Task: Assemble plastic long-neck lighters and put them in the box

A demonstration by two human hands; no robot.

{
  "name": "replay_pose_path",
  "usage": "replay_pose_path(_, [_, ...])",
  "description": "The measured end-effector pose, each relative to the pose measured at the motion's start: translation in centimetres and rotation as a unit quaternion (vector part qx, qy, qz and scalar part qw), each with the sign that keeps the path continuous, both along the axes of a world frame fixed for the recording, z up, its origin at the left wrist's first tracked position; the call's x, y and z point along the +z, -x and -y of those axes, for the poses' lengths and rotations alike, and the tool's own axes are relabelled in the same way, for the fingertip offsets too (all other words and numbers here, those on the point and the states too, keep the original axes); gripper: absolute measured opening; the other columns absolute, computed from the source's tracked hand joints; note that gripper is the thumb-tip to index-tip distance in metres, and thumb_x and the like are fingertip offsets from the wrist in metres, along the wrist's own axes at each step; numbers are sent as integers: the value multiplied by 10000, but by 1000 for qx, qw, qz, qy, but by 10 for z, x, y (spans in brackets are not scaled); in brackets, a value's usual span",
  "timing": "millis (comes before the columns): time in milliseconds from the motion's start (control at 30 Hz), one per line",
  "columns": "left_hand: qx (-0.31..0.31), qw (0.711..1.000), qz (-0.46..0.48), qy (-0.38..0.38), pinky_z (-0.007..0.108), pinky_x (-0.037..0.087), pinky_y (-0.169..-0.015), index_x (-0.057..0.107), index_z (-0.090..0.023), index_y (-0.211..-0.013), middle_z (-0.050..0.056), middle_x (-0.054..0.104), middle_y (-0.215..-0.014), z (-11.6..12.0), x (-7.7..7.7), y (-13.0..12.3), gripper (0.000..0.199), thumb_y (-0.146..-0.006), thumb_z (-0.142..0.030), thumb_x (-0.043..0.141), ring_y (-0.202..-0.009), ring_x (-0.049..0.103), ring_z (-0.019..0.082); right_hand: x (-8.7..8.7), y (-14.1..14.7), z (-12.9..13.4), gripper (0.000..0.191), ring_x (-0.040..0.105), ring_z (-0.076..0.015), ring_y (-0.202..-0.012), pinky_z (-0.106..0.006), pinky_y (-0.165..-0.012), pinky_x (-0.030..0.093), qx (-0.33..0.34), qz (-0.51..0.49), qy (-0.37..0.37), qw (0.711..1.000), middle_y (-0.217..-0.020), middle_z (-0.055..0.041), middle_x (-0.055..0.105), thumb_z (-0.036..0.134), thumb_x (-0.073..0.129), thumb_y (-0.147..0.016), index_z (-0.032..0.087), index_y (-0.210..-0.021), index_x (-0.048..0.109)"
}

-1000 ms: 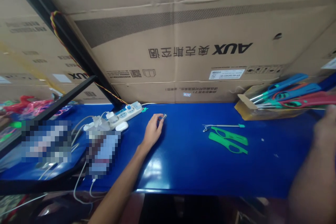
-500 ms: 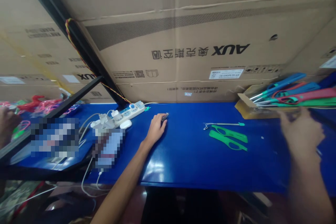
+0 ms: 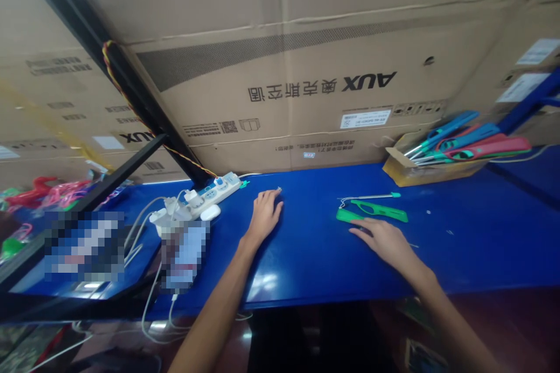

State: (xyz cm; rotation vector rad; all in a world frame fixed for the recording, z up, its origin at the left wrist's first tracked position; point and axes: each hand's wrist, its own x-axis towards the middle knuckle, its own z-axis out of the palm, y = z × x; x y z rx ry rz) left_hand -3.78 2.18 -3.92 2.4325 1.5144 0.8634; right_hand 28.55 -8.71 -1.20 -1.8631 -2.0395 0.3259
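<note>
My left hand (image 3: pixel 266 213) rests on the blue tabletop, its fingers closed around a small metallic piece (image 3: pixel 279 189) whose tip shows past the index finger. My right hand (image 3: pixel 385 239) lies over the lower of two green plastic lighter casing halves, fingers stretched out and touching it; its left end (image 3: pixel 347 215) shows and the rest is covered. Just behind, the upper green casing half (image 3: pixel 385 212) lies flat. A thin metal rod with a teal end (image 3: pixel 371 196) and white wires at its left end lies beyond both halves.
An open cardboard box (image 3: pixel 433 175) of long-nosed lighters stands at the back right. A power strip (image 3: pixel 205 201) with chargers, a white case (image 3: pixel 210 213) and a blurred phone (image 3: pixel 186 256) are at left. A black frame post (image 3: pixel 153 128) rises there. Cardboard (image 3: pixel 315 70) walls the back.
My right hand has moved left from beside the lighter box onto the lower green casing half. My left hand has stayed almost in place. The view has shifted slightly.
</note>
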Motion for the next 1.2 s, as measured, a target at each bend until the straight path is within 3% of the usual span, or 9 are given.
replay_pose_path(100, [5,1000,-4,0,446,419,-989,543,-198,-1286,107,612,-1278,1,1,1,296,-995,-236,512,-1193,505,288,9,10,-11,325,660,-301,-1171,-430,-930,527,26,-38,-7,999,-1209,-5,734,465,510,-958,365,-1189,717])
replay_pose_path(233, [10,1000,-16,8,437,417,-1000,534,-208,-1299,103,602,-1295,1,2,1,304,-997,-234,512,-1201,502,283,16,-16,-37,449,706,-351,-1018,-439,-805,540,-95,39,37,994,-1104,-110,759,505,553,-916,263,-1266,694])
replay_pose_path(367, [28,999,-32,16,439,410,-1010,514,-195,-1310,114,576,-1327,0,2,4,322,-991,-239,524,-1219,490,288,16,-49,-51,503,701,-387,-968,-422,-695,525,-130,115,120,978,-1077,-162,750,513,640,-835,194,-1214,726])
replay_pose_path(467, [45,998,-44,24,454,413,-1008,502,-179,-1314,132,552,-1349,-1,2,5,339,-985,-254,535,-1229,489,302,17,-51,-46,504,709,-320,-904,-362,-681,516,-77,81,119,987,-987,-109,762,544,609,-852,221,-1225,714])
replay_pose_path(633, [57,996,-58,33,455,409,-1020,499,-191,-1308,126,558,-1351,0,1,4,329,-987,-257,526,-1234,499,293,18,-14,-36,443,696,-267,-797,-340,-671,503,110,-8,125,986,-875,-35,748,564,571,-891,303,-1220,711])
replay_pose_path(800, [66,995,-60,32,446,405,-1022,513,-198,-1286,111,583,-1331,-1,1,3,298,-994,-257,517,-1219,512,280,16,39,-60,429,691,-309,-895,-372,-723,494,150,13,105,983,-980,-91,752,526,541,-931,238,-1198,713])
replay_pose_path(933, [78,995,-53,30,435,408,-1012,511,-185,-1283,111,593,-1315,-1,2,4,297,-994,-254,523,-1208,519,281,22,62,-89,478,682,-298,-957,-357,-764,480,156,16,71,985,-1032,-93,746,499,535,-942,251,-1343,614])
replay_pose_path(1067, [74,996,-45,26,406,405,-1008,495,-186,-1298,104,576,-1344,-1,2,3,309,-1001,-265,526,-1232,504,263,35,23,-100,465,680,-255,-821,-318,-671,461,134,8,81,988,-912,-68,738,585,583,-874,239,-1159,703])
replay_pose_path(1200, [76,996,-37,23,401,387,-1003,553,-190,-1164,86,607,-1291,-3,-1,0,176,-992,-229,544,-1203,517,250,36,-50,-91,441,639,-222,-701,-291,-612,433,71,-7,194,978,-729,-28,689,604,715,-686,228,-914,741])
